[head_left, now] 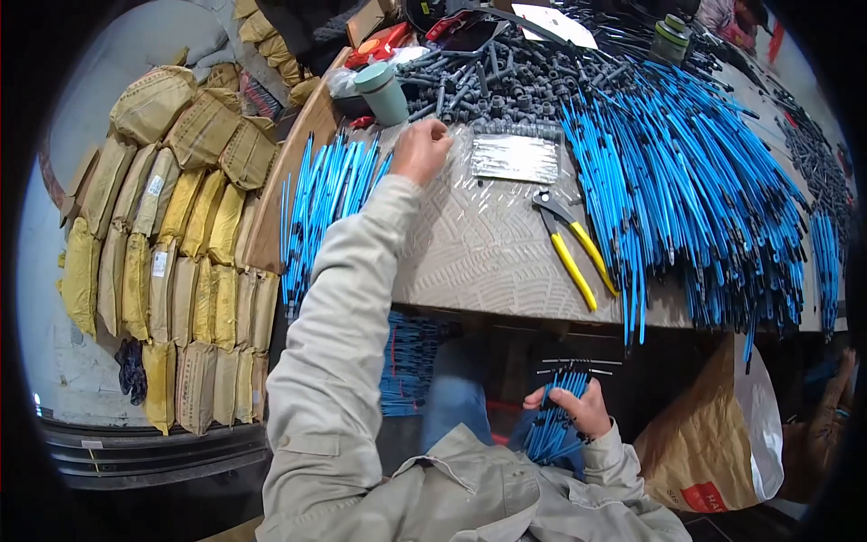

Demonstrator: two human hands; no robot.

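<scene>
My right hand [582,408] is closed round a bundle of thin blue rods with black fittings [553,425], held low in front of my body, below the table edge. Thin pale pins [578,362] lie crosswise at the top of that bundle. Over the table, my left hand [422,152] is curled with its fingers together; whatever it holds, if anything, is hidden. It is just below a pale green cup [383,94] and left of a flat stack of silvery pins [515,158]. A row of blue rods [330,203] lies beside my left forearm.
Pliers with yellow handles [575,253] lie on the table [461,262], left of a large heap of blue rods [695,199]. Dark grey fittings [506,81] cover the back. A green-lidded jar [669,41] stands there. Stacked tan packages [181,253] fill the left; a brown paper bag [704,425] stands lower right.
</scene>
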